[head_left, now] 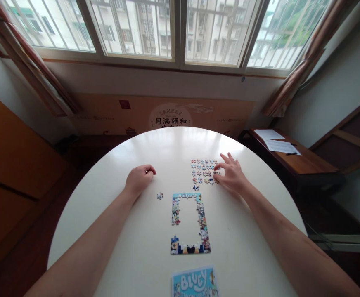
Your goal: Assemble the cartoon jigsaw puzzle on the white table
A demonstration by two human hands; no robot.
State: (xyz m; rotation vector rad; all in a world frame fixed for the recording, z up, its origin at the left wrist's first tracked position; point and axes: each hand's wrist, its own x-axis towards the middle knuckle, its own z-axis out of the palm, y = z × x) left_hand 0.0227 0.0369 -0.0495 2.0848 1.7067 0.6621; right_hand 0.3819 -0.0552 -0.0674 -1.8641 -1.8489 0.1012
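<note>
The left hand (139, 180) rested on the white table (235, 247), its fingers curled in a loose fist; whether anything was tucked inside could not be told. A loose piece (160, 196) lay just to its near right. The right hand (232, 175) reached to the right end of the rows of pieces (202, 167), on the far side, with thumb and forefinger bent toward each other at a piece and the other fingers lifted; I could not tell whether they pinched it. The puzzle border (202, 218) lay in the middle, nearer than both hands, with a gap in its left side. A dark piece (195, 187) sat between border and rows. The blue Bluey picture (194, 280) lay nearest.
</note>
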